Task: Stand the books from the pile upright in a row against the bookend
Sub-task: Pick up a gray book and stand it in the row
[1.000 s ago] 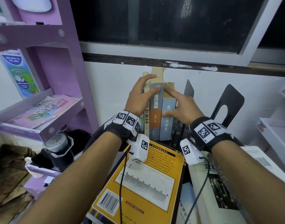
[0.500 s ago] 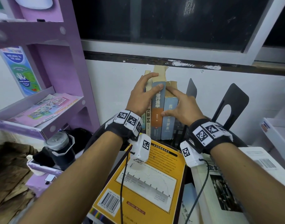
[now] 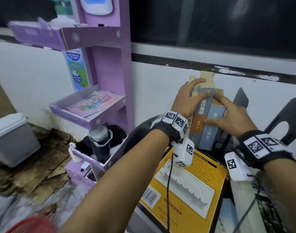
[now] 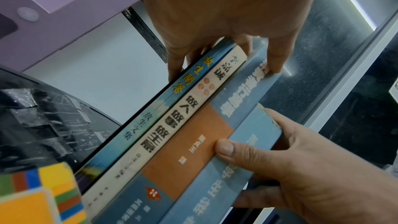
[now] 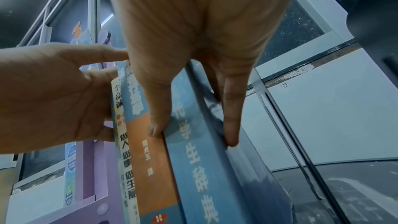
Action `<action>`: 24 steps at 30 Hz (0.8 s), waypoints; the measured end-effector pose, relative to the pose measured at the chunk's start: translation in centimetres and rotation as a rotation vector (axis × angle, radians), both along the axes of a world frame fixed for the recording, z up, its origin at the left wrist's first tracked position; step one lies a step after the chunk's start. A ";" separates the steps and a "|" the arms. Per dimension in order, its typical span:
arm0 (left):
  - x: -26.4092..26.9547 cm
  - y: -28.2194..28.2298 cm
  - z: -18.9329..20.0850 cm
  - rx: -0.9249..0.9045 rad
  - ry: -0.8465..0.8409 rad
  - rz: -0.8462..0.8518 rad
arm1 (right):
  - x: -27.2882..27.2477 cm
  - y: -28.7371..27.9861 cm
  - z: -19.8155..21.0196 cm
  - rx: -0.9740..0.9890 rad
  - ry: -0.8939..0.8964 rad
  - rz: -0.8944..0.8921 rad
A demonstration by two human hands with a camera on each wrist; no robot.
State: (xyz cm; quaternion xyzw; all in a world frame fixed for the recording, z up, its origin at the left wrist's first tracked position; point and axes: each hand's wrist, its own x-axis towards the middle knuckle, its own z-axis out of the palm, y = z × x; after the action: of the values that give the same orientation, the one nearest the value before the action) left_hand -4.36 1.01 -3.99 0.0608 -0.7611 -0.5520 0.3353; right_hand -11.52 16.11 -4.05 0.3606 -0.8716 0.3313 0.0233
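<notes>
Several books stand upright in a row against the wall. From the left they are a thin blue book (image 4: 140,122), a cream book (image 4: 172,125), a blue and orange book (image 3: 201,120) and a light blue book (image 3: 212,125). My left hand (image 3: 187,100) grips the row's left side, fingers behind the thin blue book and thumb on the blue and orange spine. My right hand (image 3: 227,115) pinches the light blue book, thumb at its spine's left edge and fingers on its right cover. A black bookend (image 3: 239,100) stands just right of the row. The pile's yellow book (image 3: 185,190) lies flat below my wrists.
A second black bookend (image 3: 285,118) stands further right. A white book (image 3: 244,199) lies right of the yellow one. A purple shelf unit (image 3: 110,81) stands left of the row, with a dark bottle (image 3: 100,143) in its lower tray. A grey bin (image 3: 11,138) sits far left.
The head view has swung left, so the books and hands now sit further right in the picture. Both hands keep the same hold on the row.
</notes>
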 end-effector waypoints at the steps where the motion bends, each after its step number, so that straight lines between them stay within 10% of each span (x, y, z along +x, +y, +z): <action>1: 0.0 0.2 0.0 -0.017 -0.010 0.020 | 0.1 0.1 0.2 0.011 -0.007 -0.005; 24: 5.7 3.0 0.0 0.000 -0.231 0.172 | 5.8 5.9 3.6 0.137 -0.029 -0.072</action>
State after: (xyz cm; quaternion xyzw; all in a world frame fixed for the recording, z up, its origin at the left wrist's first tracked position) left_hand 1.37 3.99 -3.99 0.1887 -0.7866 -0.5105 0.2915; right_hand -5.68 22.01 -0.44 0.3251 -0.9048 0.2750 -0.0023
